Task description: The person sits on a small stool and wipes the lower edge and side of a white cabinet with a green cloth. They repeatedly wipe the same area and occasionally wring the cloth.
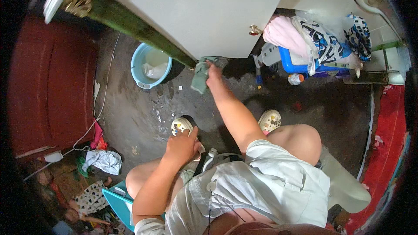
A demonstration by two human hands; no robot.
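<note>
My right hand point(214, 74) grips a grey-green cloth point(200, 77) at the bottom edge of a white cabinet door point(209, 13). The cloth's upper end touches that edge, and its lower part hangs down. Most of my right fingers are hidden by the cloth and the hand itself. My left hand point(183, 146) hangs by my left knee with nothing in it and its fingers apart. To the left of the cloth, a light blue plastic basin point(135, 68) holds cloudy water and a pale, soft-looking thing point(154, 70). A green post point(140, 29) with gold trim runs along the door's left side.
Right of the door, clothes point(321, 36) lie piled over a blue plastic bin point(287, 62). A small white bottle with an orange cap point(296, 79) lies close by. A white cord point(106, 94) crosses the floor near a dark red panel point(55, 81). Wet patches mark the floor point(163, 111).
</note>
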